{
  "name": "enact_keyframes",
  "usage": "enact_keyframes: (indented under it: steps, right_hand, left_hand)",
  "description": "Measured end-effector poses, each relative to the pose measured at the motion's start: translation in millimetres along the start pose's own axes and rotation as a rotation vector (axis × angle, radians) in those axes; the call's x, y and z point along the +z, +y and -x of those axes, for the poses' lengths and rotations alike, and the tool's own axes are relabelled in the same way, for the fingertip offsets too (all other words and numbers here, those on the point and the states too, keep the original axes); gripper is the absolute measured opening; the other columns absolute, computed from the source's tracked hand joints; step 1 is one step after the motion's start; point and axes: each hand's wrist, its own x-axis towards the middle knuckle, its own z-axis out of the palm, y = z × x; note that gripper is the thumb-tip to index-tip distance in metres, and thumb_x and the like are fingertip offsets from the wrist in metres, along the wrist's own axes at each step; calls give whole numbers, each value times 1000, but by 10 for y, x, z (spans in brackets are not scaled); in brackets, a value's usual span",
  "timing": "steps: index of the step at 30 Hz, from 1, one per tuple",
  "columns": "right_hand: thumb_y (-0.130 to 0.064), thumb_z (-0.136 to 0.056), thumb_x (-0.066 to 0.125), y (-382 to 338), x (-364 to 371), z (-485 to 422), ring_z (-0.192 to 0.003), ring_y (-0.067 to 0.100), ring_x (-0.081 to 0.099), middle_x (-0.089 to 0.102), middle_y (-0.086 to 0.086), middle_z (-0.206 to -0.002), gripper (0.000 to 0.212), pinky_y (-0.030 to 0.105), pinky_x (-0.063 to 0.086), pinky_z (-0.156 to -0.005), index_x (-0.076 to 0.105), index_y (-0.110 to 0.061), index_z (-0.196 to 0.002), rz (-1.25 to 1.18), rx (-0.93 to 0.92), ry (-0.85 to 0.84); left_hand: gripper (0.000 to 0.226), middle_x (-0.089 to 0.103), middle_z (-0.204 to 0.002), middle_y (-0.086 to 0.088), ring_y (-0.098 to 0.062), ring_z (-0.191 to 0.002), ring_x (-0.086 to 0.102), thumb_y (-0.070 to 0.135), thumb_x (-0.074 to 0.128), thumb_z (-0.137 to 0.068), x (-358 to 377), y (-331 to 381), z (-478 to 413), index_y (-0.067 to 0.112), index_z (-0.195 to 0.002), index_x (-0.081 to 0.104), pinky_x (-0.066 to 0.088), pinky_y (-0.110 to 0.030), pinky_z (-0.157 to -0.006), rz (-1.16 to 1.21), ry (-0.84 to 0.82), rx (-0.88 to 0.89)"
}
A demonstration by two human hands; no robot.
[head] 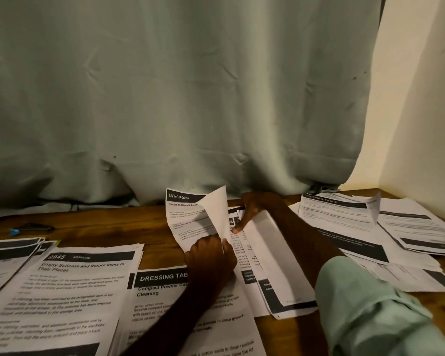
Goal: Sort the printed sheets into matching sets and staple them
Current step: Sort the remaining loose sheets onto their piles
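LIVING ROOM sheet point(184, 214): lifted off the table point(149, 229) at the far middle, tilted up, print facing the camera. Its right side curls forward and shows the blank back.

Left hand point(211, 256): pinches the near edge of that sheet, fingers curled, thumb on the curled flap.

Right hand point(254, 208): just right of the lifted sheet. Forefinger point(240, 223) straight, tip down on the top page of the middle pile point(244, 255). How the other fingers lie cannot be told. A blank-backed sheet point(270, 247) stands turned up along the left of the forearm. Pale green sleeve point(370, 317) at near right.

Other sheets:
- DRESSING TABLE sheet point(162, 291), flat, near middle, partly under the left forearm.
- BEDROOM pile point(85, 281), near left, top page headed 2945; its edges are fanned.
- More pages point(8, 255) at the far-left edge, overlapped by the BEDROOM pile.
- Right piles point(339, 214), far right, loosely overlapping; one page has a corner lifted and blurred.

Dark tool point(32, 228) with a blue end lies on bare wood at far left, well apart from both hands; too small to identify.

Behind the table: pale green curtain point(165, 98), hem bunched on the far edge. Cream wall point(421, 111) at right.
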Motion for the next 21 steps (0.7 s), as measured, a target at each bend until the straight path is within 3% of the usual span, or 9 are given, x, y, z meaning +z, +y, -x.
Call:
enact_keyframes:
  steps: [5, 10, 15, 18, 21]
  right_hand:
    - [-43, -56, 99, 101, -7, 51, -87, 15, 75, 78, -1, -105, 61, 37, 60, -89, 77, -18, -107, -104, -11, 25]
    - [-16, -72, 90, 202, 44, 196, -106, 27, 65, 68, 9, -110, 55, 44, 52, -102, 66, -3, -120, -327, -19, 96]
    - [-19, -69, 92, 356, 129, 321, -85, 23, 71, 75, 13, -110, 40, 38, 56, -91, 71, -10, -101, -465, -89, 117]
    - [-25, -53, 99, 481, 103, 476, -91, 29, 69, 73, 19, -110, 58, 45, 54, -97, 72, -8, -101, -614, -138, 144]
    - [-22, -52, 98, 644, 96, 589, -91, 31, 70, 73, 16, -102, 55, 45, 54, -98, 73, -8, -99, -743, -167, 184]
  left_hand:
    - [31, 52, -50, 0, -17, -40, 51, 34, 59, -81, 28, -26, 11, 16, -56, 54, 43, -25, -47, 23, -35, -14]
    - [42, 49, -48, 1, -18, -40, 48, 39, 44, -89, 25, -11, -3, 18, -54, 49, 45, -25, -46, 59, -59, -88]
    - [32, 53, -49, 0, -17, -41, 50, 33, 62, -82, -81, 49, -46, 15, -56, 54, 44, -26, -46, 93, -41, -114]
    - [37, 57, -52, -1, -19, -42, 53, 37, 54, -89, -87, 46, -50, 15, -59, 57, 44, -25, -47, 111, -17, -122]
    - [41, 60, -55, -3, -20, -44, 55, 41, 50, -92, -73, 31, -49, 14, -62, 60, 44, -24, -48, 130, -17, -144]
